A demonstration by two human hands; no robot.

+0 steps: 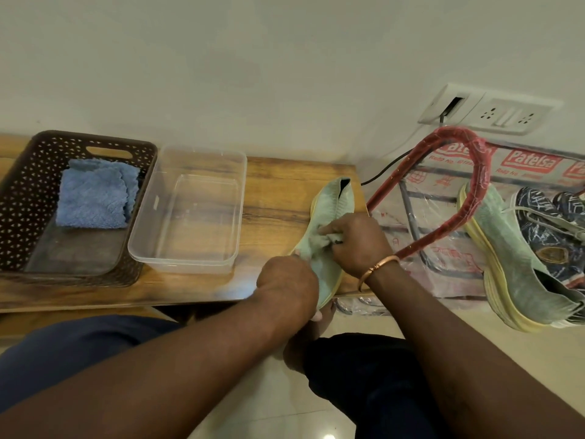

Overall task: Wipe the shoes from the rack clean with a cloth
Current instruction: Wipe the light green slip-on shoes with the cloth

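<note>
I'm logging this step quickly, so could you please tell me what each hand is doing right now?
Left hand: closed, gripping the near end of the green shoe.
Right hand: closed, holding the cloth against that shoe.

Table [278,191]: brown perforated basket [28,198] at left, clear plastic container [202,217] just beside it. Wall: white socket plate [506,117], black cable [383,171].

The worktop [278,185] is wood with a clear grain and a slight shine. The basket [19,198] is brown plastic with small holes, and the box [190,204] is clear, smooth plastic. The blue cloth [91,198] looks fluffy. The shoe [332,198] is matt knitted fabric. The floor tiles [278,416] are glossy.
</note>
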